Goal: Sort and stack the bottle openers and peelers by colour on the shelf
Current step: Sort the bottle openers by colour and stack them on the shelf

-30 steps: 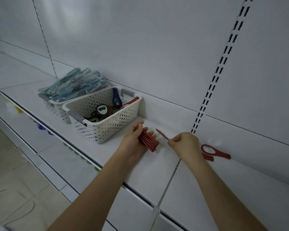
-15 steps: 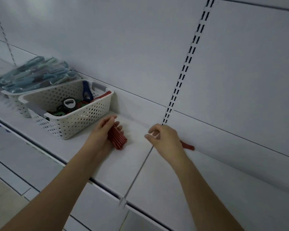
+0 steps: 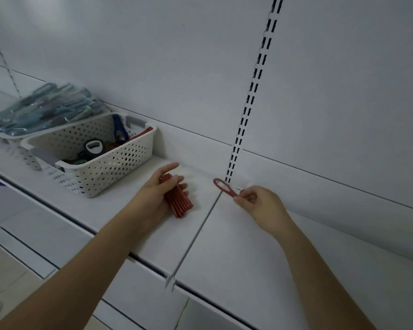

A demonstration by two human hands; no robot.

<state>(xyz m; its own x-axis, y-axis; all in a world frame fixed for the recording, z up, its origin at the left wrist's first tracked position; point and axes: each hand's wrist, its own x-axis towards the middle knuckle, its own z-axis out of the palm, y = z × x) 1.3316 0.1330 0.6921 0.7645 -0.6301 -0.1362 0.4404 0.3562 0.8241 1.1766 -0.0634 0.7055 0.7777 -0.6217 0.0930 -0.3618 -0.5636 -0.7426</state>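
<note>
Red tools being gathered on the white shelf

Left hand grips a stack of red ribbed handles resting on the shelf; right hand pinches 1 red loop-ended opener just beside the back wall.

White back panel with slotted upright; pale floor.
</note>
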